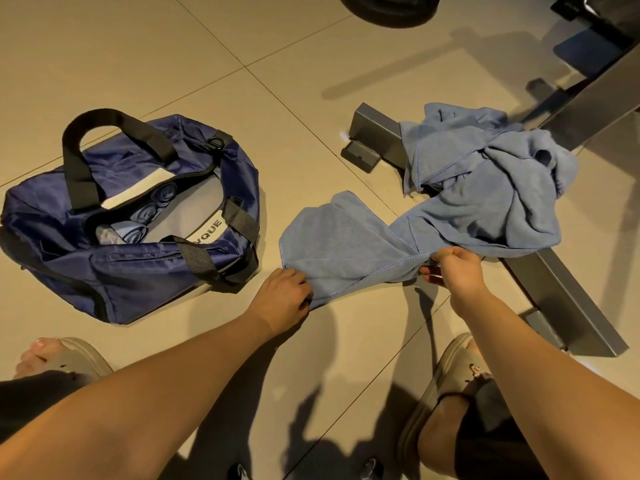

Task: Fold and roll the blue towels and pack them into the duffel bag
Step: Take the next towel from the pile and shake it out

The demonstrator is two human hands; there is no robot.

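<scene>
Left forearm [166,393] reaching toward 12 | left hand [282,294] pinching towel [332,237] at near edge | right hand [450,268] gripping same edge, lying at 3 | towel lying flat on floor [242,98], pale blue, hem stitched, long axis running 9–3, far end tangling into pile [502,188] at 2 | bag [138,265] gaping at 10, left hand nearer

Blue towel [346,237] half-spread on floor, navy duffel bag [138,265] open

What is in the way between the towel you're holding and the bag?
Nothing visible. The left hand and right hand grip the towel, and only bare floor lies between it and the open duffel bag.
</scene>
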